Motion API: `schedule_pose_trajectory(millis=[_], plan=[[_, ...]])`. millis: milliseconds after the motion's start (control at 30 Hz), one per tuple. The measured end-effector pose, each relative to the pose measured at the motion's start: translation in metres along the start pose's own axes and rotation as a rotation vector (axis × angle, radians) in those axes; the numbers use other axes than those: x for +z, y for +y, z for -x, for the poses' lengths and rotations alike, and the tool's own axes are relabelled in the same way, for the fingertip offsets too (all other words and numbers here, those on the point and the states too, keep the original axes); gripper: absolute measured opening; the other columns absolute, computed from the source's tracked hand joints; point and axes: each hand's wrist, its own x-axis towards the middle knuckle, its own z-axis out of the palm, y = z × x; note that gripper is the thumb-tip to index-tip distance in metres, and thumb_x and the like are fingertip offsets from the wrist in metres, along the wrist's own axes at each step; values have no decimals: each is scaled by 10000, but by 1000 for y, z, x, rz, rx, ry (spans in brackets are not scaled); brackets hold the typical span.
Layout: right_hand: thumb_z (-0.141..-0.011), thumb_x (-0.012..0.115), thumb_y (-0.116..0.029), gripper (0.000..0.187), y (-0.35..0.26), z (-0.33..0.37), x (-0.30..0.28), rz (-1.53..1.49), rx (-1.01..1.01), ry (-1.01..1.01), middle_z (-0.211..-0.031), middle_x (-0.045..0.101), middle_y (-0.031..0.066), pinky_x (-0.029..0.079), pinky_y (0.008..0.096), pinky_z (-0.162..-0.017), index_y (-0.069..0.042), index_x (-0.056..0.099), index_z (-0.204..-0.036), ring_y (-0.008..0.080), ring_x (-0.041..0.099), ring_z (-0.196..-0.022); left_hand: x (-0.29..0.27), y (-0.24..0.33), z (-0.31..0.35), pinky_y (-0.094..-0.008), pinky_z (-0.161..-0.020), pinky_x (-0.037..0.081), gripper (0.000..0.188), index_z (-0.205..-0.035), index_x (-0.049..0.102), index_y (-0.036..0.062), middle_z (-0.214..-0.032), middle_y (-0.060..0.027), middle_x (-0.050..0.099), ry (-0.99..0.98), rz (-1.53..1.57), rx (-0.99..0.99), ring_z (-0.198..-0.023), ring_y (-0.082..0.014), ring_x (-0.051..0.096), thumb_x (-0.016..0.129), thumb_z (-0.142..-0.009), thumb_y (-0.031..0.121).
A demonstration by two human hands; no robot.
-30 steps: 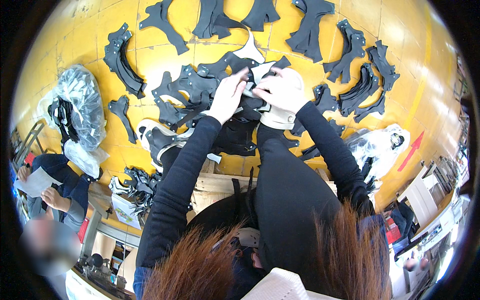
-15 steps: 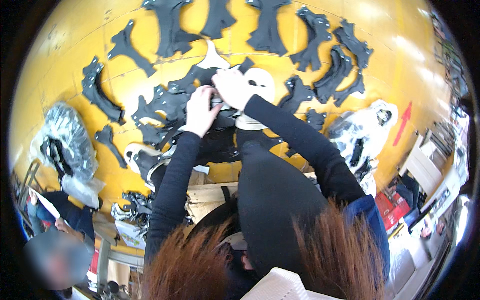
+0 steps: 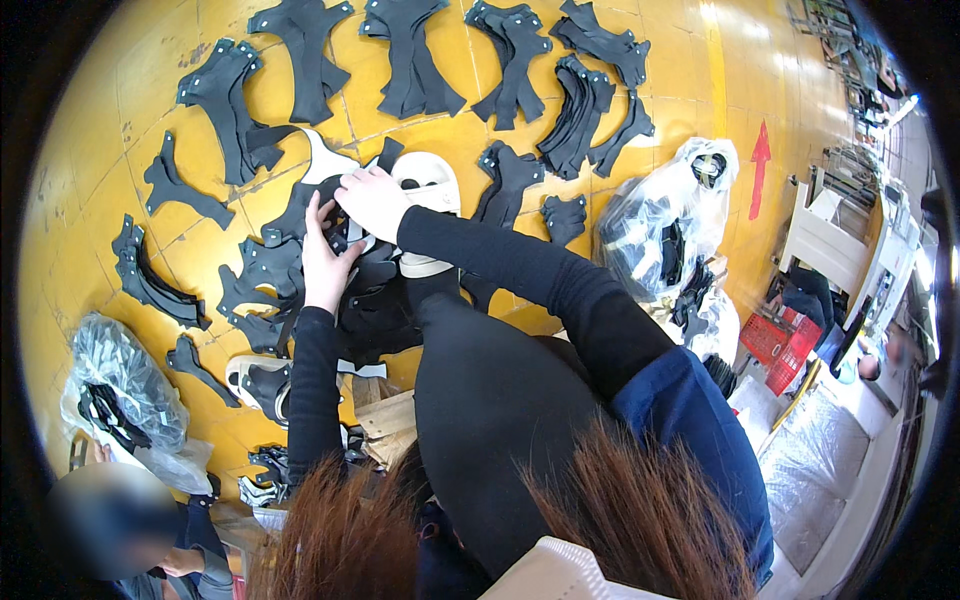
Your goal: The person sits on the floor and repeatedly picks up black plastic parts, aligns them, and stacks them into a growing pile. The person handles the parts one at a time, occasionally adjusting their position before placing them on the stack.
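Note:
Both hands are close together over a heap of black, flat cut pieces on the yellow floor, just beyond my feet. My left hand curves round the near left side of some black cut pieces, thumb and fingers on either side. Its neighbour, my right hand, has its fingers bent down over the same pieces from the right. White patches show among the black between the hands. What each fingertip pinches is partly hidden. A white piece lies just beyond. My right light-coloured shoe is beside my right hand.
Stacks of black cut pieces fan out across the floor. Filled clear plastic bags stand left and right. My other shoe is near my left forearm. A red crate is at right; another person is at lower left.
My view has swung, so the floor and pieces sit further left in the picture. My hands stay together at the heap; the left fingers look more spread round the pieces.

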Motion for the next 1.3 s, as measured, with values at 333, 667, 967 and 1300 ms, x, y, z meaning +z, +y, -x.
schedule_pose_trajectory(millis=[333, 667, 967, 1300], plan=[[-821, 600, -167, 177, -19, 10, -52, -171, -127, 75, -895, 601, 75, 457, 366, -828, -64, 548, -955, 250, 621, -885, -4, -24, 1, -378, -979, 448, 490, -1230, 593, 35, -1152, -156, 625, -19, -90, -58, -1113, -302, 583, 762, -775, 99], [-860, 624, -180, 53, -29, 14, -68, -311, 12, -27, -871, 616, 3, 422, 378, -864, -152, 622, -905, 206, 622, -901, -3, -24, 5, -377, -922, 479, 393, -1099, 643, -24, -1064, -188, 662, -1, -20, -38, -1030, -322, 640, 775, -755, 113], [-859, 649, -112, 142, -1, -23, -130, -427, -14, 332, -955, 655, 54, 433, 389, -931, -121, 636, -1000, 242, 623, -969, 3, -19, -5, -406, -880, 444, 253, -995, 735, 181, -979, -74, 710, -113, -287, -51, -1007, -270, 638, 756, -751, 245], [-965, 584, -123, 170, -1, -21, -160, -887, 287, 48, -901, 658, 114, 489, 291, -764, -40, 581, -1113, 217, 644, -826, -42, 61, 13, -325, -967, 434, 641, -1304, 548, 26, -1174, -66, 638, -234, 467, 68, -1091, -170, 571, 840, -739, 106]])
